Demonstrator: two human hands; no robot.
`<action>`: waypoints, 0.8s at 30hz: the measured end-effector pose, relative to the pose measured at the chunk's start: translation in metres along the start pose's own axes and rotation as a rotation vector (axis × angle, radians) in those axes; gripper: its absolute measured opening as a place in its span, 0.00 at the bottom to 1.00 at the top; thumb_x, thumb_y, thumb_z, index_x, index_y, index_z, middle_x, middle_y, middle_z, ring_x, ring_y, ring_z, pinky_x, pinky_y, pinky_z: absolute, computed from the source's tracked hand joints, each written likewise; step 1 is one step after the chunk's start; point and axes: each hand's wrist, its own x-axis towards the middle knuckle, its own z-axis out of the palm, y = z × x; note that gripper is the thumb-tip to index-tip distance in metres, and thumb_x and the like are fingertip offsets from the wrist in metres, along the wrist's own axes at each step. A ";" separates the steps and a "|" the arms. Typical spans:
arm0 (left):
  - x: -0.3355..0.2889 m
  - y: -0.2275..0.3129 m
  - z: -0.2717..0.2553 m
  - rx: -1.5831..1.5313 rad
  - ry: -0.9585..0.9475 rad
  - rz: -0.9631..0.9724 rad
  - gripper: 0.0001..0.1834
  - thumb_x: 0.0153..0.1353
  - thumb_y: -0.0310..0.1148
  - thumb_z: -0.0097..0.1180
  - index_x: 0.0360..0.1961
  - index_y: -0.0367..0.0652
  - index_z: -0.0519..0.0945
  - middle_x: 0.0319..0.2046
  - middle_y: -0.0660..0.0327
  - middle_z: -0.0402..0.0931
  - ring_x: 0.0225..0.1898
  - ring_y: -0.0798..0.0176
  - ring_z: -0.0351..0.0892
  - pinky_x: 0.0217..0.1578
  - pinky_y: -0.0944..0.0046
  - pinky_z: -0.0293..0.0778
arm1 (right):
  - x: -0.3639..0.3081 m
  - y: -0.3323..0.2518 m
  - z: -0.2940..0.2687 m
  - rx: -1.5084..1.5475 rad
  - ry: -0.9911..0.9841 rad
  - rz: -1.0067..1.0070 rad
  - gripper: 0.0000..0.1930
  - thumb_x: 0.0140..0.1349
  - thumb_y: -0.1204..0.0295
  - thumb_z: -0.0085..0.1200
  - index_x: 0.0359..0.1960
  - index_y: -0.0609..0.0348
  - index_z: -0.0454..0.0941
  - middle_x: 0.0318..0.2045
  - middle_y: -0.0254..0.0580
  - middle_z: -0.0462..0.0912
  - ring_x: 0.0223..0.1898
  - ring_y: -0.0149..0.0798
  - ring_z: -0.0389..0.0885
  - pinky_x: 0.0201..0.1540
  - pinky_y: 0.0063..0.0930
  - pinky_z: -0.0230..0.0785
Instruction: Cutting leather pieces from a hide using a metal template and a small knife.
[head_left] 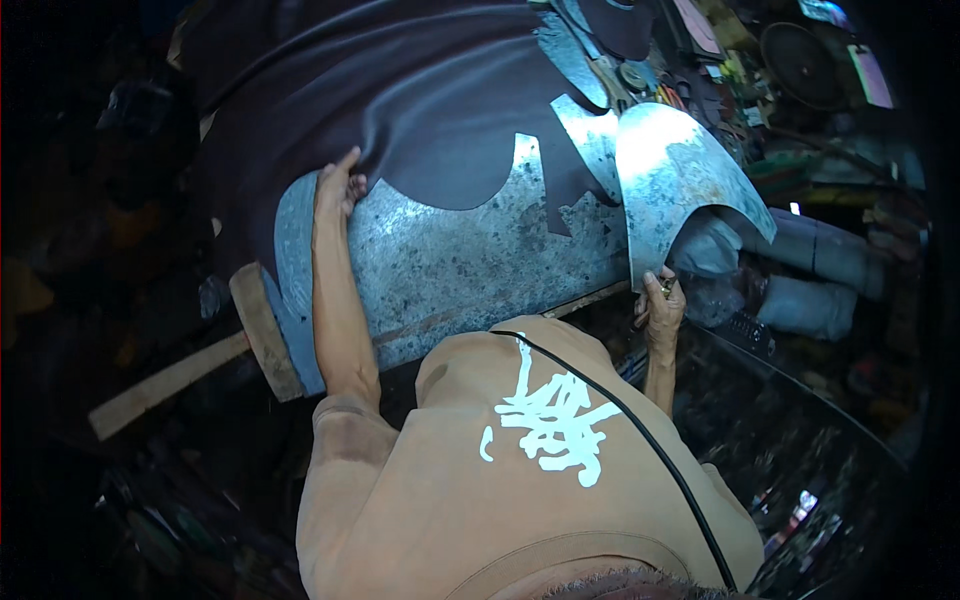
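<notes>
Nearest is a tan shirt (pixel 420 470), a black cable (pixel 651 440) running across it. Beyond, the right hand (pixel 661 306) has its grip closed on the lower end of a curved grey sheet (pixel 665 180), which lies over the right part of the metal-topped counter (pixel 480 265). A wooden block (pixel 264 335) sits at the counter's left end. Farther up, the left hand (pixel 340 187) is at the near edge of dark leather (pixel 440 120); whether its grip pinches that edge, I cannot tell. The leather, notched in a curve, spreads over the counter's far side.
</notes>
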 end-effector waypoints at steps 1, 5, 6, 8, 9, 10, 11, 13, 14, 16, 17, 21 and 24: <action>-0.006 -0.002 -0.003 -0.001 -0.015 -0.005 0.28 0.54 0.37 0.70 0.47 0.38 0.67 0.17 0.62 0.73 0.14 0.65 0.75 0.13 0.67 0.75 | -0.004 -0.002 0.003 -0.007 0.013 -0.004 0.17 0.64 0.67 0.58 0.51 0.64 0.76 0.16 0.28 0.72 0.14 0.21 0.66 0.16 0.16 0.57; -0.016 -0.008 -0.018 0.154 -0.053 0.032 0.21 0.55 0.40 0.69 0.39 0.39 0.73 0.14 0.63 0.70 0.10 0.70 0.68 0.10 0.69 0.66 | -0.006 -0.015 0.016 0.128 0.064 -0.050 0.15 0.65 0.69 0.57 0.51 0.63 0.75 0.21 0.29 0.75 0.15 0.22 0.68 0.18 0.17 0.61; -0.017 -0.009 -0.021 0.230 -0.055 0.072 0.19 0.56 0.41 0.68 0.37 0.38 0.74 0.12 0.64 0.69 0.10 0.71 0.66 0.10 0.69 0.62 | -0.005 -0.018 0.018 0.152 0.048 -0.067 0.14 0.65 0.70 0.56 0.50 0.62 0.74 0.24 0.29 0.76 0.16 0.21 0.68 0.19 0.17 0.63; -0.022 -0.014 -0.017 0.240 0.008 0.119 0.19 0.57 0.40 0.67 0.32 0.33 0.74 0.10 0.64 0.67 0.08 0.70 0.63 0.09 0.66 0.58 | 0.001 -0.020 0.020 0.157 0.028 -0.096 0.14 0.65 0.70 0.56 0.50 0.62 0.74 0.24 0.29 0.76 0.16 0.21 0.68 0.19 0.17 0.63; -0.026 -0.013 -0.016 0.291 0.017 0.139 0.19 0.57 0.39 0.67 0.32 0.33 0.74 0.10 0.64 0.67 0.08 0.70 0.63 0.09 0.66 0.58 | 0.004 -0.021 0.021 0.159 0.023 -0.116 0.13 0.65 0.70 0.56 0.49 0.61 0.75 0.24 0.29 0.76 0.16 0.21 0.68 0.19 0.17 0.63; -0.035 -0.012 -0.014 0.343 0.028 0.156 0.19 0.57 0.39 0.67 0.32 0.32 0.74 0.11 0.64 0.67 0.08 0.70 0.63 0.09 0.66 0.58 | 0.005 -0.021 0.023 0.165 0.016 -0.124 0.13 0.65 0.70 0.56 0.49 0.61 0.75 0.24 0.29 0.76 0.16 0.21 0.68 0.19 0.17 0.63; -0.039 -0.012 -0.013 0.414 0.058 0.162 0.20 0.58 0.39 0.66 0.33 0.30 0.75 0.12 0.64 0.68 0.08 0.70 0.63 0.09 0.66 0.58 | 0.006 -0.022 0.025 0.183 -0.018 -0.136 0.14 0.65 0.71 0.56 0.49 0.63 0.75 0.24 0.30 0.77 0.17 0.22 0.68 0.20 0.17 0.63; -0.047 -0.017 -0.016 0.389 0.042 0.209 0.21 0.58 0.39 0.65 0.38 0.28 0.75 0.14 0.62 0.70 0.09 0.70 0.65 0.10 0.67 0.59 | 0.011 -0.025 0.035 0.213 -0.057 -0.158 0.14 0.65 0.72 0.56 0.50 0.64 0.76 0.25 0.31 0.77 0.17 0.22 0.68 0.20 0.17 0.63; -0.055 -0.016 -0.012 0.375 0.049 0.221 0.22 0.58 0.40 0.66 0.40 0.29 0.75 0.15 0.62 0.70 0.09 0.71 0.65 0.10 0.68 0.59 | 0.011 -0.029 0.042 0.203 -0.048 -0.158 0.13 0.65 0.72 0.56 0.49 0.63 0.76 0.25 0.31 0.77 0.17 0.22 0.68 0.20 0.17 0.63; -0.087 -0.007 -0.003 0.291 0.015 0.150 0.23 0.57 0.41 0.67 0.40 0.30 0.75 0.16 0.63 0.70 0.10 0.71 0.66 0.10 0.69 0.60 | 0.017 -0.028 0.051 0.202 -0.049 -0.162 0.12 0.64 0.72 0.56 0.48 0.63 0.76 0.24 0.30 0.77 0.17 0.22 0.68 0.20 0.17 0.63; -0.104 -0.002 -0.004 0.194 -0.003 0.070 0.24 0.55 0.42 0.68 0.41 0.31 0.75 0.16 0.63 0.70 0.10 0.72 0.66 0.10 0.69 0.60 | 0.022 -0.026 0.055 0.201 -0.083 -0.171 0.13 0.64 0.71 0.57 0.48 0.63 0.76 0.25 0.31 0.77 0.17 0.22 0.69 0.20 0.17 0.63; -0.093 -0.070 0.009 -0.036 -0.231 0.008 0.18 0.56 0.47 0.67 0.29 0.46 0.76 0.21 0.68 0.73 0.14 0.76 0.66 0.14 0.75 0.63 | 0.048 -0.016 0.070 0.198 -0.098 -0.075 0.16 0.64 0.71 0.58 0.51 0.61 0.71 0.25 0.31 0.76 0.16 0.24 0.70 0.19 0.18 0.63; -0.121 -0.087 0.063 -0.248 -0.327 0.038 0.18 0.59 0.46 0.64 0.38 0.45 0.73 0.28 0.65 0.75 0.16 0.73 0.70 0.16 0.72 0.67 | 0.092 0.011 0.072 0.129 -0.139 -0.121 0.18 0.64 0.68 0.59 0.51 0.61 0.70 0.24 0.31 0.74 0.17 0.24 0.70 0.18 0.18 0.62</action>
